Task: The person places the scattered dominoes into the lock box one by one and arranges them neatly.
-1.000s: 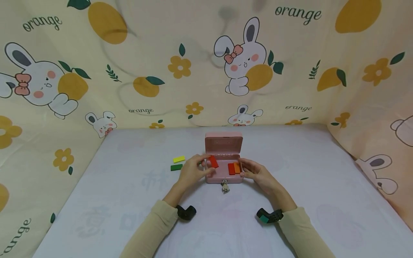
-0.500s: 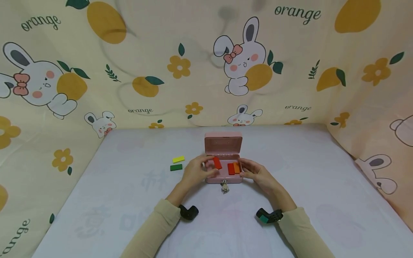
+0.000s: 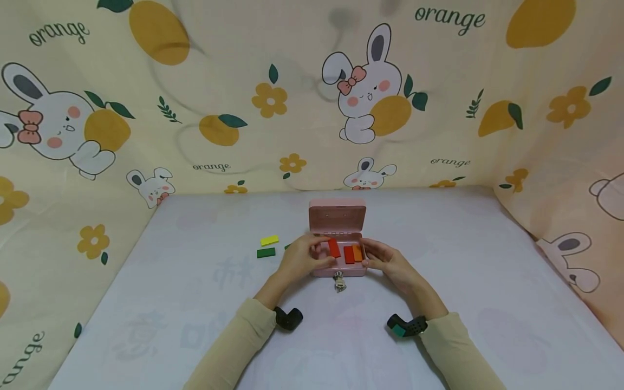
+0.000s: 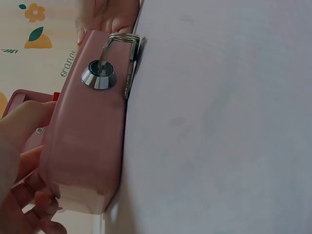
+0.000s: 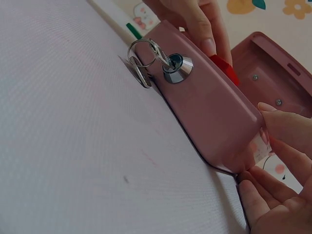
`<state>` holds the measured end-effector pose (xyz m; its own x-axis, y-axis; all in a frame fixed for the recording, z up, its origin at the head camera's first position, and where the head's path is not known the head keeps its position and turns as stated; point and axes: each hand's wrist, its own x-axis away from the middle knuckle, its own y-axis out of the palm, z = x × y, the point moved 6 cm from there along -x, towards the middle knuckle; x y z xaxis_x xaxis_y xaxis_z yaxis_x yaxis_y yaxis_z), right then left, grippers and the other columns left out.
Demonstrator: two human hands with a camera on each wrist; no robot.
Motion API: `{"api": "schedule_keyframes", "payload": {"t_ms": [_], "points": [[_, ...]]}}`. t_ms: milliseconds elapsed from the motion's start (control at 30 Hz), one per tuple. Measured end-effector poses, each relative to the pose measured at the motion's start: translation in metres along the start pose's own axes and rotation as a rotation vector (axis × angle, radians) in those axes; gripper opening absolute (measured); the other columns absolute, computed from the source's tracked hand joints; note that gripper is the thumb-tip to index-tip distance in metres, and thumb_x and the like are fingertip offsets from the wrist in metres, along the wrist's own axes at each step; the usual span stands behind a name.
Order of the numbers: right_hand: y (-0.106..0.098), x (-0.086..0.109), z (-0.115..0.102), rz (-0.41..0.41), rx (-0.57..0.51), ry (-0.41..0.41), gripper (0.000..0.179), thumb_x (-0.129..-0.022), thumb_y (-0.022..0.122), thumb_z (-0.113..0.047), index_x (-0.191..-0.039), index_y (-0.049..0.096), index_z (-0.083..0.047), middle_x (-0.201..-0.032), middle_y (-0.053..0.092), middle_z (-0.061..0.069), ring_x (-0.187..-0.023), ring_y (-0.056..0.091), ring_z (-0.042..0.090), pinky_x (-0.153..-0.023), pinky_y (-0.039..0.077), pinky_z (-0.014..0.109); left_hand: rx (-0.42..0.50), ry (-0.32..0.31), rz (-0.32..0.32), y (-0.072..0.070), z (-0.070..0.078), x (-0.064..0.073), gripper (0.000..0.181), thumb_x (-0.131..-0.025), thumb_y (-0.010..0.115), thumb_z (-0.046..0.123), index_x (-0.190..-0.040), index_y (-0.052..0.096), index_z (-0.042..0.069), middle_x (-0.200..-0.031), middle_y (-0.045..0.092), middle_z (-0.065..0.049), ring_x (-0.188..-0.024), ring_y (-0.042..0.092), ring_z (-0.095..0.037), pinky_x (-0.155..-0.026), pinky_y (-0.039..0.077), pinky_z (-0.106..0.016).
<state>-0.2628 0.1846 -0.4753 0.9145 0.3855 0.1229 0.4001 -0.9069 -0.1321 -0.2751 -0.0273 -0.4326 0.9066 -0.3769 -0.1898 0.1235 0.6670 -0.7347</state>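
A small pink metal cash box [image 3: 337, 219] stands on the table with its lid raised. Inside it, a red block [image 3: 349, 254] and an orange block [image 3: 358, 253] lie side by side at the right. My left hand [image 3: 301, 259] reaches over the box's left side and pinches another red block [image 3: 333, 247] between thumb and fingers, left of that pair. At the opposite side, my right hand [image 3: 392, 264] holds the box, thumb at the rim and fingers low against the end wall. A key with a ring [image 5: 142, 54] sits in the front lock [image 5: 178, 68].
Left of the box lie a yellow block [image 3: 270, 240] and a green block [image 3: 266, 253]. Another green block [image 3: 286, 247] is mostly hidden behind my left hand. A patterned cloth [image 3: 292, 135] hangs behind the white table [image 3: 341, 336].
My left hand has moved right, carrying the red block farther across the box toward the other two. My right hand stays at the box's right side.
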Motion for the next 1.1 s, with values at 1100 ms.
{"api": "schedule_keyframes", "payload": {"t_ms": [1100], "points": [[-0.002,0.000,0.001,-0.006,-0.008,-0.001,0.063,-0.094,0.061,-0.014,-0.149,0.032,-0.007,-0.159,0.025,0.017,-0.149,0.021,0.037,-0.107,0.035,0.017,-0.137,0.015,-0.145,0.015,0.010,-0.012,0.051,-0.081,0.076,0.037,-0.125,0.064,0.015,-0.071,0.044,0.003,-0.069,0.041,-0.009,-0.058,0.027,-0.018]]}}
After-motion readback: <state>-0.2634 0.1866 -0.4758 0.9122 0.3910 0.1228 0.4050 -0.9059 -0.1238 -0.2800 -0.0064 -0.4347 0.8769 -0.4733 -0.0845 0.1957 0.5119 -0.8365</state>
